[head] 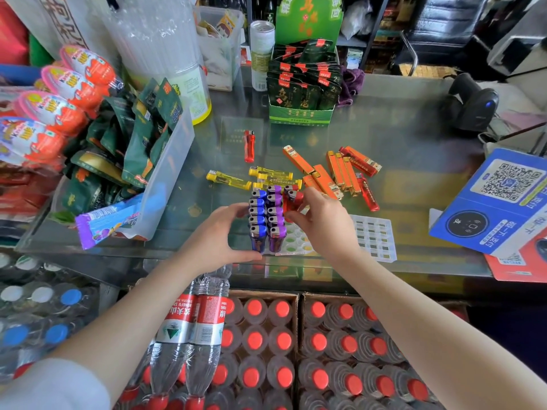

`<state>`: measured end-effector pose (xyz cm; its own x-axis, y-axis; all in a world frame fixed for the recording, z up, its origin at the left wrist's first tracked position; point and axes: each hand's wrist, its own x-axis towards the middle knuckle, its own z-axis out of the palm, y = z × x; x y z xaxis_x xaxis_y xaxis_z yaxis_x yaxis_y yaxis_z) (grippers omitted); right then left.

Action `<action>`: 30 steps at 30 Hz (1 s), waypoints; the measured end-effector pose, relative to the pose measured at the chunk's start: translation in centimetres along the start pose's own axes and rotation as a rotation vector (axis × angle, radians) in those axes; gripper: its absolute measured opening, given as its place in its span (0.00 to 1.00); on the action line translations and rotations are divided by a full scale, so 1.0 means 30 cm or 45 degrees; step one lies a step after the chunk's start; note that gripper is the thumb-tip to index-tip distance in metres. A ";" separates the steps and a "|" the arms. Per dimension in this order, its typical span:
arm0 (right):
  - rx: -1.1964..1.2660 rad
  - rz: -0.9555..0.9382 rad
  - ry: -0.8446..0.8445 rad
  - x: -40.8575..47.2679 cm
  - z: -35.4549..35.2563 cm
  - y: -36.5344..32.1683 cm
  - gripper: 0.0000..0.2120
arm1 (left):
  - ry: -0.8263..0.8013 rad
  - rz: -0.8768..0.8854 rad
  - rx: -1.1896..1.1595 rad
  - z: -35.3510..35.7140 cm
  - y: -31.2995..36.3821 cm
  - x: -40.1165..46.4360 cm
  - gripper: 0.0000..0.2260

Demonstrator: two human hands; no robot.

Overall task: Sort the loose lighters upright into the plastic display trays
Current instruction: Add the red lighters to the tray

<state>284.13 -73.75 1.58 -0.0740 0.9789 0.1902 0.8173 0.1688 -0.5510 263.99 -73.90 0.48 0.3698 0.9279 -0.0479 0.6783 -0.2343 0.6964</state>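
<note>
Gripping a red lighter (pixel 292 202) in right hand (pixel 322 223), left hand (pixel 220 236) cupping tray (pixel 296 242), fingers relaxed

Glossy glass counter (pixel 399 137); on it, translucent shiny plastic lighters (pixel 268 214) (blue, purple) in a clear plastic tray (pixel 296 242). Just right of the tray, another clear plastic tray (pixel 374 238).

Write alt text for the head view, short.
Over a glass counter, the right hand holds a red lighter above a plastic tray while the left hand steadies the tray's upright rows of blue lighters and purple lighters. Loose yellow lighters and orange lighters lie flat behind; a second tray sits alongside.
</note>
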 end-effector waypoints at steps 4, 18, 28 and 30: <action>-0.027 -0.101 0.054 -0.014 0.006 -0.002 0.14 | 0.007 -0.012 0.003 0.002 -0.003 -0.001 0.36; -0.462 -0.101 -0.227 0.026 -0.030 -0.013 0.18 | 0.004 0.011 0.011 0.004 0.002 -0.007 0.35; 0.046 0.390 0.273 0.039 -0.110 0.212 0.05 | -0.008 -0.015 0.061 0.007 -0.003 -0.004 0.36; 0.055 0.559 0.338 0.042 -0.113 0.242 0.08 | -0.008 -0.021 0.067 0.003 0.002 -0.006 0.36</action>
<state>291.90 -71.70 0.57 0.4230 0.8967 0.1302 0.7139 -0.2414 -0.6573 264.03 -74.10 0.45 0.3623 0.9299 -0.0637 0.7167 -0.2342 0.6568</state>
